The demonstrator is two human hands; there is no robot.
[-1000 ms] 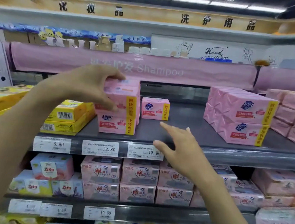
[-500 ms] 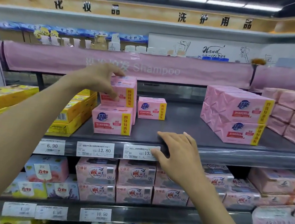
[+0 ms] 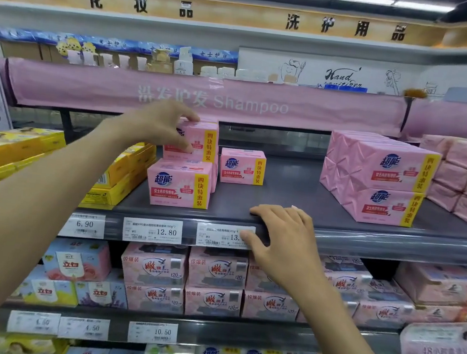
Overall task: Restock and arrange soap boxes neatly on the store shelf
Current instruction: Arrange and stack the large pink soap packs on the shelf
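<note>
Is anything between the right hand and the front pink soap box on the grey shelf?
Nothing visible. The right hand rests on the shelf edge, and only bare shelf lies between it and the front pink soap box. The left hand grips the upper box.

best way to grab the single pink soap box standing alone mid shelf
Likely from the front and above: grip the pink soap box over its top edge, thumb on the printed face, fingers behind. Its top is free, while the stack crowds its left end.

Glossy plastic-wrapped soap boxes point(image 3: 180, 184); matt grey shelf point(image 3: 288, 194).
</note>
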